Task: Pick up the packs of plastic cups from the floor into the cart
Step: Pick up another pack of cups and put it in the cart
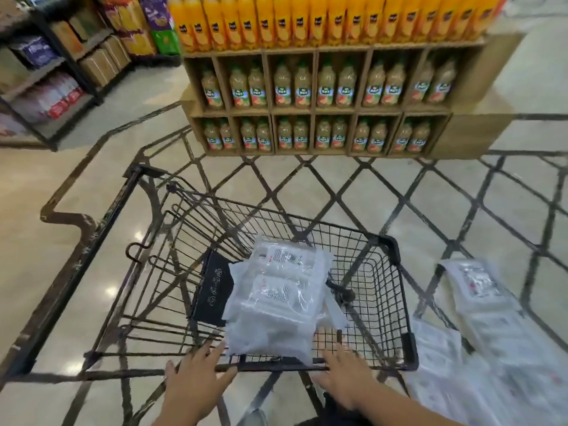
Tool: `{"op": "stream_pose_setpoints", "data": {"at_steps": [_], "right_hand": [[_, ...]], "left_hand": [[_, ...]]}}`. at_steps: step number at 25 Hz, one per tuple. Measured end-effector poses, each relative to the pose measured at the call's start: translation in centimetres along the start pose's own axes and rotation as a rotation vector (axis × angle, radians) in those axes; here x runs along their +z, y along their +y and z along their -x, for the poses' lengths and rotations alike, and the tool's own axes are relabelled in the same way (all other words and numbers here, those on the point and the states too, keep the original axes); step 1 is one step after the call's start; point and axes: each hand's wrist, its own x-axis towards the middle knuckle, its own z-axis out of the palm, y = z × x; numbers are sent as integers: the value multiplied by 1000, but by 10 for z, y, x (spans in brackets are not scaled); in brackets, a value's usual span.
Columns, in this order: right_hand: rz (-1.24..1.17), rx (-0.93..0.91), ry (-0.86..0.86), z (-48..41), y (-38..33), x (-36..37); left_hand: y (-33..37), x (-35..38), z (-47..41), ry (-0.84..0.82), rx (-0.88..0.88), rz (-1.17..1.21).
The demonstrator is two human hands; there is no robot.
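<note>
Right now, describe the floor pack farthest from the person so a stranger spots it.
Find the black wire cart. Right of it, clear packs of cups lie on the floor. The wanted pack is the farthest one, level with the cart's far corner, its dark-printed label facing up.

The cart (395, 250) stands right before me, with my left hand (196, 382) and right hand (344, 382) at its near rim, either side of the packs of cups (276, 302) lying in its basket. More packs (479, 302) lie on the floor (338, 195) just right of the cart. Beyond it stands a bottle display (316, 103), with a shelving rack (46, 87) far left.
</note>
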Motion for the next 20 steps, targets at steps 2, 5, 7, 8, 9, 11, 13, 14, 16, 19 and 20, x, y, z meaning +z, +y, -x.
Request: {"op": "stream_pose_setpoints", "data": {"at_steps": [2,5,7,8,9,11,13,14,16,19,20], "right_hand": [[18,75,32,12,-11,9],[14,180,146,9,-28,18],[1,236,209,4,-36,24],[23,246,246,0,-37,30],[49,241,279,-3,-38,33],[37,244,314,-9,-37,41],[15,278,346,-16,-35,50],[-10,289,357,-19,-33,54],[-64,291,382,-19,-29,56],[-51,289,366,-17,-22,50],[-66,287,359,-15,-18,49]], "left_hand": [[-23,0,-7,-18,8,-15],[-43,4,-22,-29,49,-41],[-46,4,-28,-36,48,-22],[-45,4,-29,-32,41,-32],[-45,4,-30,-15,40,-55],[-47,10,-32,16,48,-103],[-49,15,-34,24,48,-116],[-49,18,-36,24,39,-116],[-45,21,-40,20,26,-119],[-37,24,-44,5,37,-113],[-32,25,-44,-6,41,-118]]}}
